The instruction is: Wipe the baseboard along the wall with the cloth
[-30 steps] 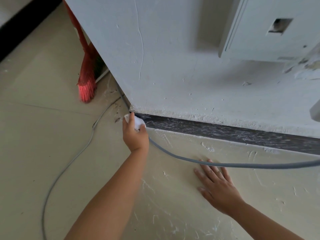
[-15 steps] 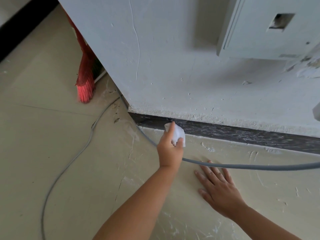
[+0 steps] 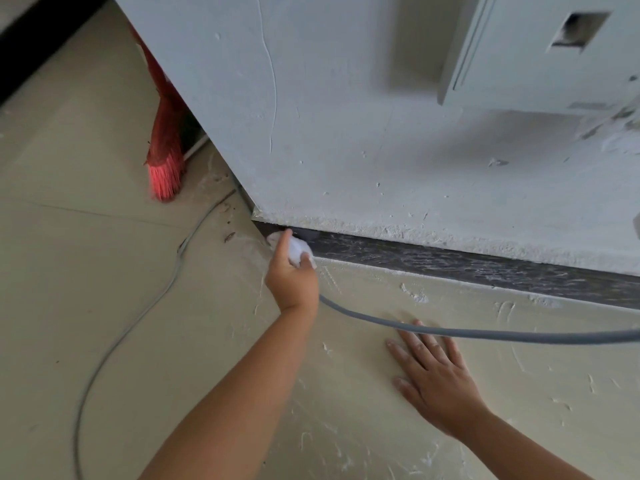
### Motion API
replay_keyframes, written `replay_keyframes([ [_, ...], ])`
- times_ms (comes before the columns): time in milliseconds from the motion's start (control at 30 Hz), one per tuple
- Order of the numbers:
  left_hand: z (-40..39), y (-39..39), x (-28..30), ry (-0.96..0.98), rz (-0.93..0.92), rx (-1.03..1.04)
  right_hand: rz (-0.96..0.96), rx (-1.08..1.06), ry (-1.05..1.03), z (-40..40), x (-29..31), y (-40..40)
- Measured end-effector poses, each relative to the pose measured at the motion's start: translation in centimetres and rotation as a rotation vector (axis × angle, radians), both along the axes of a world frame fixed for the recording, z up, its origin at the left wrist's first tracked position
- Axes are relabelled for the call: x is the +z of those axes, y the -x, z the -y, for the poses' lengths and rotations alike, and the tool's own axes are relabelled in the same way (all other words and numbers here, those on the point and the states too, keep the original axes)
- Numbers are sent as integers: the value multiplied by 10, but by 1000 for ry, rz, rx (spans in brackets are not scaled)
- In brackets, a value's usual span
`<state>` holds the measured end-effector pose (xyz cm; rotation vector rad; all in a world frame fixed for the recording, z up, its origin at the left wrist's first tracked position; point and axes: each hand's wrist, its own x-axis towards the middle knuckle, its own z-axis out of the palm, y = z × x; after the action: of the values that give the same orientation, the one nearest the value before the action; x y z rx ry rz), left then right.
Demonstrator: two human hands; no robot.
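**One hand wiped at the corner end of the baseboard**

One white cloth (image 3: 297, 250) sat bunched in the left hand (image 3: 290, 276), whose fingers were curled round it, the forefinger stretched along its top. The cloth was pressed against the dark baseboard (image 3: 450, 263) at its far left end, right beside the wall's outer corner. The baseboard ran as a narrow dark strip between the rough lower edge of the white plastered wall (image 3: 363, 150) and the pale floor tiles (image 3: 86, 271). Its face looked streaked and speckled with pale dust or plaster smears along most of its visible length to the right.

To do this pass well, the hand probably needed steady pressure into the strip's face and a long stroke rightward, refolding the cloth once soiled; most of the strip seemed still dirty. The grey cable (image 3: 485, 333) lying across the floor just behind the wrist could snag the forearm.

The right hand (image 3: 436, 379) lay flat on the floor, fingers straight and spread, holding nothing, apparently as a prop. White smears marked the tiles near it. A red broom (image 3: 165, 157) leaned round the corner to the left, and a grey wall-mounted box (image 3: 540, 53) hung above at the right.
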<state>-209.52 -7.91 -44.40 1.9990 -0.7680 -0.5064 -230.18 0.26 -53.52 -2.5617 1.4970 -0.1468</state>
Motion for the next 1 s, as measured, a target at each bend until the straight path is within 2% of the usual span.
replay_keyframes([
  [200,-22,36,-7,23,90,-436,-17,3,-4,0,1,-2],
  [333,-20,4,-11,-43,92,-266,-22,9,-1,0,0,-1],
  [433,-17,-35,-15,-120,166,-133,-17,9,-1,0,1,-1],
  [533,-7,-56,-17,-149,190,-88,-18,10,-5,1,2,-1],
  [800,3,-21,-18,-47,-25,-5,-31,-1,-12,1,0,1],
  [900,-9,1,-20,-79,-12,-215,-45,-1,-12,0,0,1],
  [967,-23,11,-25,-92,62,-429,-45,3,-6,0,1,0],
  [1000,-29,11,-27,-94,97,-465,-43,12,2,0,1,0],
])
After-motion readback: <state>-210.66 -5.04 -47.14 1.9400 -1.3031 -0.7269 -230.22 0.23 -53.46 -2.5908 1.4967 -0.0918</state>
